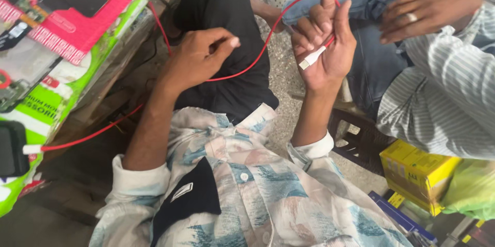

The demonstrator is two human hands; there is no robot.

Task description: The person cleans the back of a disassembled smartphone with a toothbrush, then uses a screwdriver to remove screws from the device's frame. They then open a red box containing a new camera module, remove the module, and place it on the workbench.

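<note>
The left hand (198, 56) is pinching one thin red charging cable (247, 66) between thumb and fingertips, fingers curled narrow around it. The right hand (325, 41) is gripping the same cable in a loop, with its one white plug end (313, 57) lying across the palm and two fingers pointing up. The cable is running from the right hand, through the left, down to a second white plug (32, 148) beside one black device (11, 148) at the left edge. One other person's hand with a ring (428, 10) is resting on a blue-jeaned knee just beyond. A wooden counter (118, 66) at the left is carrying pink and green printed boxes (77, 25). One yellow cardboard box (415, 172) is sitting low at the right, above a speckled stone floor (281, 72).
</note>
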